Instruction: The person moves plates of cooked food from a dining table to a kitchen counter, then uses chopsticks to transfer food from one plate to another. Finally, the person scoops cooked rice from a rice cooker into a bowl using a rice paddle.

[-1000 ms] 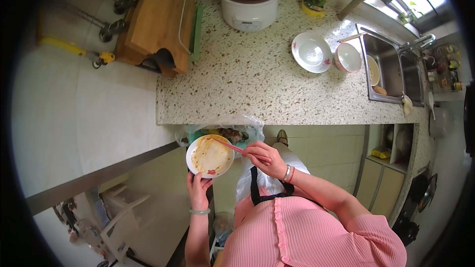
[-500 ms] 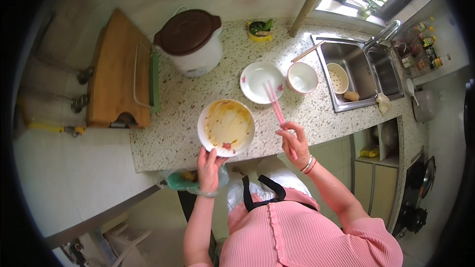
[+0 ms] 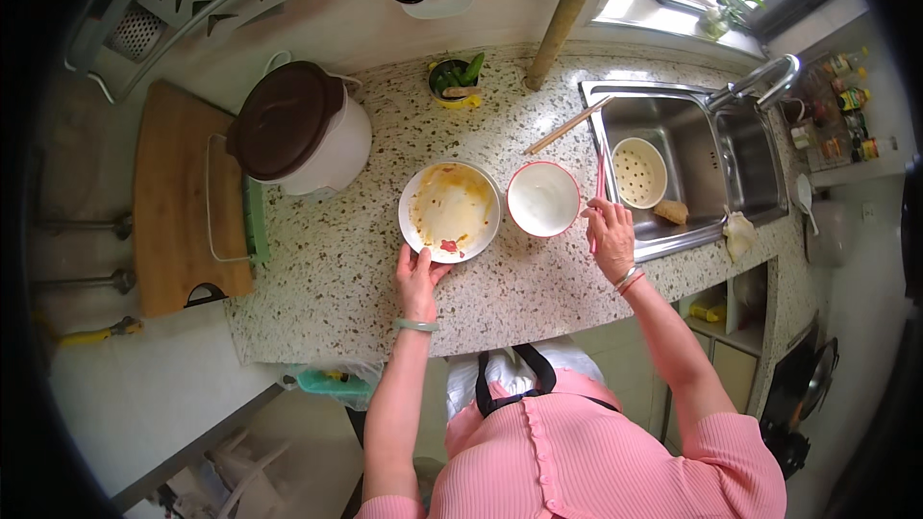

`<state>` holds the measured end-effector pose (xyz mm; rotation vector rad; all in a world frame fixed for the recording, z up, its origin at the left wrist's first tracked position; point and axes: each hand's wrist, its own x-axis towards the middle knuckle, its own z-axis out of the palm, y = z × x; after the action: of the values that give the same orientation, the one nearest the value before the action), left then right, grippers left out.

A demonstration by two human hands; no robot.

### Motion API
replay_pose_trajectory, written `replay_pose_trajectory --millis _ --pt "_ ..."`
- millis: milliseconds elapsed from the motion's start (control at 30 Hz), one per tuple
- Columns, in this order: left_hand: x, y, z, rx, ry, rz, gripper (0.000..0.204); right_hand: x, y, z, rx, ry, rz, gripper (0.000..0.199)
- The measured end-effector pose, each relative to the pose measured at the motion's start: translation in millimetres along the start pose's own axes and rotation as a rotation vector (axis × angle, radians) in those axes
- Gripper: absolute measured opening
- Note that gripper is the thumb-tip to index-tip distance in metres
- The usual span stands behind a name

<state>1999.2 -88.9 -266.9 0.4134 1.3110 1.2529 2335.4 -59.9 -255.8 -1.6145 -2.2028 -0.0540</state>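
- We have a round white dish, face up and smeared inside with yellow-brown residue, a red patch showing near its closest edge; our left hand grips that rim, and the dish is over the tabletop.
- We have slim pink chopsticks in our right hand, held close together, their far ends pointing away from us beside the sink's left rim.

Can pass over bare desk between left hand and right hand. Meets the red-rimmed bowl ahead, pink chopsticks to the right, the brown-lidded pot far left.
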Motion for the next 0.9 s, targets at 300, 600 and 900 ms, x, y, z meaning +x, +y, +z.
replay_pose_trajectory --millis 300,600,900 --pt "8 -4 9 0.021 0.063 0.016 0.035 23 45 25 -0.058 -0.155 -0.103 0.028" --pt "3 -2 21 0.083 0.190 0.005 0.043 35 57 43 0.095 -0.252 -0.157 0.030" --pt "19 -15 16 0.261 0.379 0.096 0.038 43 53 40 0.202 -0.250 -0.178 0.040"
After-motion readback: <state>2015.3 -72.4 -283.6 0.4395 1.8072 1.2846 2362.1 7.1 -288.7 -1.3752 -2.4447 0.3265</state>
